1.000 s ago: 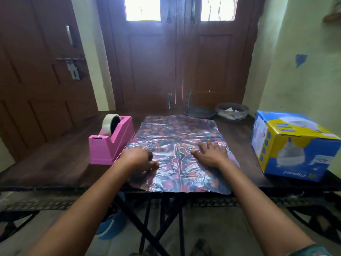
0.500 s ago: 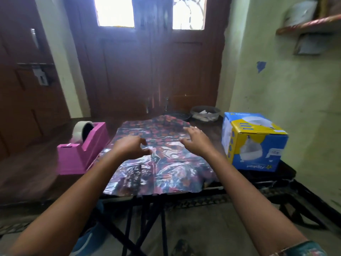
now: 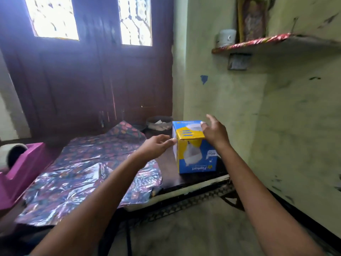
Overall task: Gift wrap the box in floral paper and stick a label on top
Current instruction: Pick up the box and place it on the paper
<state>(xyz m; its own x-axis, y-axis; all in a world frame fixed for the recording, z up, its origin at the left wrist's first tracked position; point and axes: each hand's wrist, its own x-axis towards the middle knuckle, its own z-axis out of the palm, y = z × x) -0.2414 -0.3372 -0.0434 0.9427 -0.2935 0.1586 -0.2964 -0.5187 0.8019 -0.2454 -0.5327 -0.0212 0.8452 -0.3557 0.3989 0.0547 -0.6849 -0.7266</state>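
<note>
In the head view, the left hand is stretched out with its fingers nearly straight. The fingertips are at the near left top corner of the blue and yellow printed cardboard box, touching it or just short of it; motion blur hides which. The right hand is over the box's right top edge with fingers spread and the thumb above the lid. It is open and not yet closed on anything.

The box stands upright near the right end of the dark wooden table, close to the wall. It sits just beside the shiny floral wrapping paper but not on it. The paper lies spread flat and creased to the left of the box, with a pink plastic tape dispenser at its far left edge.

The carton looks stiff, with smooth printed faces, so it should keep its shape but could slip under a light fingertip hold. Its weight cannot be read from here, and the printing suggests a product inside, so it is best treated as possibly fragile. I would hold it with flat palms on the two opposite side walls, below the lid flaps rather than by the corners, then lift it and set it on the middle of the sheet. The paper looks thin and slick, so it is likely to slide or tear if the box is dragged across it.
</note>
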